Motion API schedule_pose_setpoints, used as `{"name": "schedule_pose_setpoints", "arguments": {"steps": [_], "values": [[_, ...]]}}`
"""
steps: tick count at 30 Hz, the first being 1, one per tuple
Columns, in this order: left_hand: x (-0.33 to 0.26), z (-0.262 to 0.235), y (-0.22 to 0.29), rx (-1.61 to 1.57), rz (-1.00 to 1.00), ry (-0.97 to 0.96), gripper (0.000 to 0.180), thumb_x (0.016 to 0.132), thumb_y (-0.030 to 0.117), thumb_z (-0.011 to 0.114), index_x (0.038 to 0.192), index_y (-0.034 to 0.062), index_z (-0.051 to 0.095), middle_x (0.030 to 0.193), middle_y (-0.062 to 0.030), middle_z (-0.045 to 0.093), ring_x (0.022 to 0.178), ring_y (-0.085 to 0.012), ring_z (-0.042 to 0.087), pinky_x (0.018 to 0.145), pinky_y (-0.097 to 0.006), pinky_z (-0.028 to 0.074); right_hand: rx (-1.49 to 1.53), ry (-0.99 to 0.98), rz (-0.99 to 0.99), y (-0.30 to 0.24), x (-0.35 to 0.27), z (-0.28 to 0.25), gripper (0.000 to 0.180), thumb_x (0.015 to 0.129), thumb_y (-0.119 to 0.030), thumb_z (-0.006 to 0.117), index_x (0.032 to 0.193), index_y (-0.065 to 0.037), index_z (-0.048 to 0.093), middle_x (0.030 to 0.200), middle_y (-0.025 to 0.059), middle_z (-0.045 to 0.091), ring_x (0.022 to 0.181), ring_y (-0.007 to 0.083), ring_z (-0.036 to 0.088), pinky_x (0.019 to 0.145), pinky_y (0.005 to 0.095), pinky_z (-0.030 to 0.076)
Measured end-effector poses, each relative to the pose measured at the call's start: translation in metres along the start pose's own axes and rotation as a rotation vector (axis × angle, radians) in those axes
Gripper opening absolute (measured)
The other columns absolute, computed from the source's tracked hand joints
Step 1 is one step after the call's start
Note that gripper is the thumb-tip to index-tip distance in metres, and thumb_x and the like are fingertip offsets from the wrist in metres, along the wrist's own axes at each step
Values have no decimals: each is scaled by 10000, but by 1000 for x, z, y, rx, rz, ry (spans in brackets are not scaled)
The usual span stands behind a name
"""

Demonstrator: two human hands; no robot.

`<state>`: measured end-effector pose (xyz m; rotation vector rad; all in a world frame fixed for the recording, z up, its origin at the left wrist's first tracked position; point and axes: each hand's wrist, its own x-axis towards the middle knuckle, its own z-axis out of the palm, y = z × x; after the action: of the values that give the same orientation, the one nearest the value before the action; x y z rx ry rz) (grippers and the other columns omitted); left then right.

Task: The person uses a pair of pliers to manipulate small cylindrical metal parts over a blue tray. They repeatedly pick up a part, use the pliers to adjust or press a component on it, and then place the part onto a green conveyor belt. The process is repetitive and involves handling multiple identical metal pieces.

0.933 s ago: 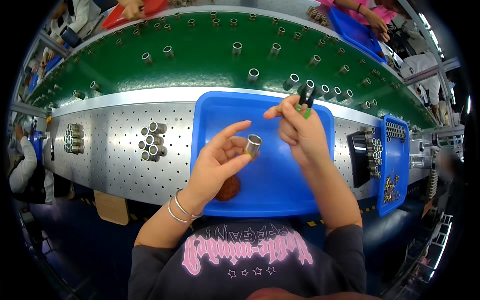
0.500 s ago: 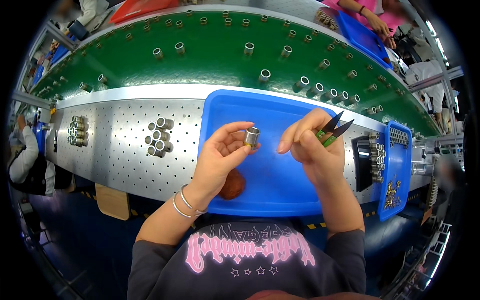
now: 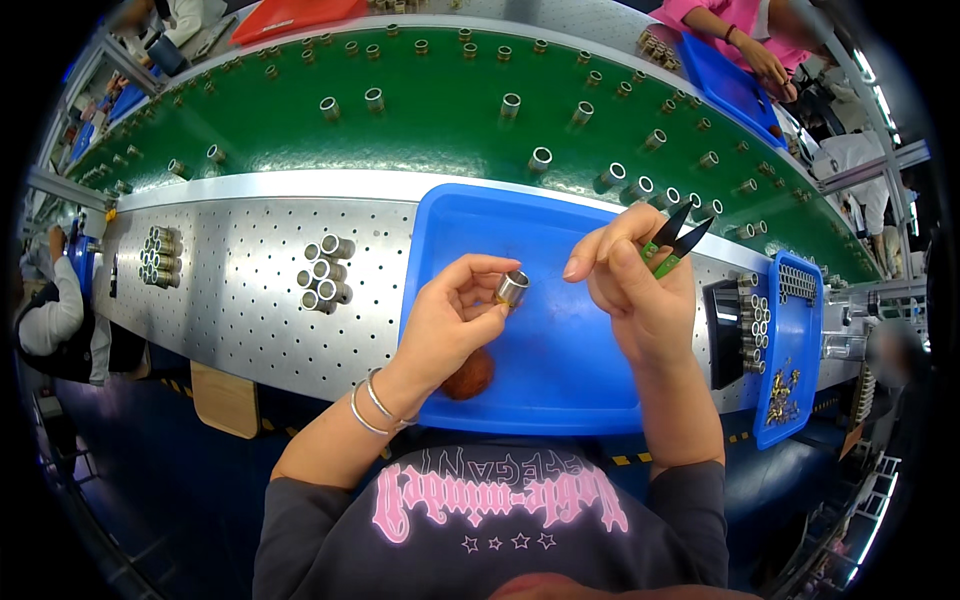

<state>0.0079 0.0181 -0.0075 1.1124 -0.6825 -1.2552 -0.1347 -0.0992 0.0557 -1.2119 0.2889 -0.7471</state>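
Over the blue tray [image 3: 560,400], my left hand [image 3: 450,318] pinches a short hollow metal sleeve [image 3: 514,288] between thumb and fingers, its open end tilted up and to the right. My right hand [image 3: 640,285] is raised to the right of the sleeve, apart from it. Tucked in its curled fingers are green tweezers [image 3: 664,245] with black pointed tips, which point up and away to the right. The right index finger and thumb reach toward the sleeve without touching it. A reddish-brown round lump [image 3: 468,376] lies in the tray beneath my left wrist, partly hidden.
Beyond the tray runs a green conveyor belt [image 3: 440,130] carrying scattered sleeves. Sleeve groups stand on the perforated metal table [image 3: 230,300] at left. At right are a black box [image 3: 724,335] and a smaller blue tray [image 3: 777,430] with brass bits. A person in pink works across the belt.
The sleeve in my left hand has tilted further to the right and dropped slightly. My right hand has shifted a little, tweezers still in it. The view has shifted slightly.
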Motion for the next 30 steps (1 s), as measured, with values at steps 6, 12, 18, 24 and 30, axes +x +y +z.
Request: {"name": "schedule_pose_setpoints", "arguments": {"steps": [6,12,18,24,30], "values": [[-1,0,-3,-5,-4,-13,363,791,-45,541,1150,-7,500,1009,-83,579,937,-147,575,856,-278,461,-27,-12,-3,2,1,0,129,905,-158,529,908,-29,518,835,144,641,454,-15,333,412,142,251],[1,-4,2,-201,-49,61,376,869,44,537,1236,19,455,1075,-107,572,974,-177,575,883,-290,467,-355,60,11,6,6,3,201,909,-150,500,1060,-21,527,789,54,590,599,74,462,553,210,378],[1,-7,4,-289,-52,121,407,885,70,539,1277,48,431,1060,-77,566,980,-162,567,888,-282,455,-1019,-72,-100,29,-8,-3,220,814,-199,642,984,-62,611,775,77,613,684,190,600,613,285,465],[-4,-3,5,-262,-55,132,420,875,64,555,1274,48,423,1088,-89,569,1003,-149,560,874,-270,467,-1129,-43,-160,33,-12,-3,188,774,-231,676,894,-87,651,719,54,634,600,207,602,527,299,458],[-4,-1,5,-244,-44,124,416,870,64,568,1263,45,432,1077,-71,564,988,-137,561,863,-263,468,-1140,-24,-215,37,-14,-6,147,775,-236,671,849,-109,662,680,41,624,580,204,597,502,301,450]]}}
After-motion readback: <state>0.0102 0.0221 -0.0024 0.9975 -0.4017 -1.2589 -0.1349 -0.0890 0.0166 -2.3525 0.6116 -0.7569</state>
